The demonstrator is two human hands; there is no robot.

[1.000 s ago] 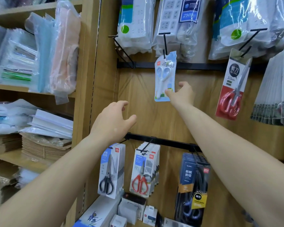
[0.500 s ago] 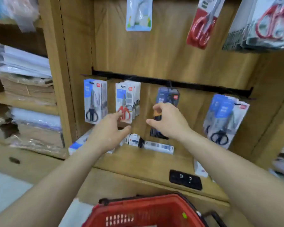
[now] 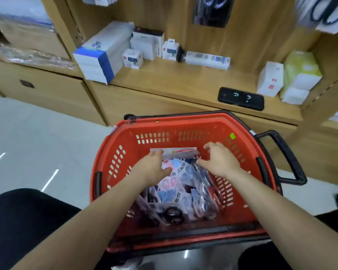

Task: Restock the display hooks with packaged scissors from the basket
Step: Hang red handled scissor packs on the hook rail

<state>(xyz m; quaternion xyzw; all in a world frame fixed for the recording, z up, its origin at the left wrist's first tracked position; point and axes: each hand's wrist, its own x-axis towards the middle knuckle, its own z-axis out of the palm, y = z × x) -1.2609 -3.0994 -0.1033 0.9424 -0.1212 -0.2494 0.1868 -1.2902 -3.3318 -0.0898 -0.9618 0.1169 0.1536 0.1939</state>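
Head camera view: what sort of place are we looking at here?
Most likely a stationery shop aisle. A red shopping basket holds packaged scissors, small boxed goods sit on a wooden shelf, and more scissors packs hang above it.

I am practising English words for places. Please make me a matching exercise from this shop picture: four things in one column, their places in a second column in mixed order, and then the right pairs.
Things
1. red basket
2. black phone-like device
3. blue-and-white box
4. packaged scissors

Places
A. at the left end of the wooden shelf
B. inside the basket
C. below the shelf, in front of the person
D. lying flat at the front edge of the shelf

Pairs: 1-C, 2-D, 3-A, 4-B
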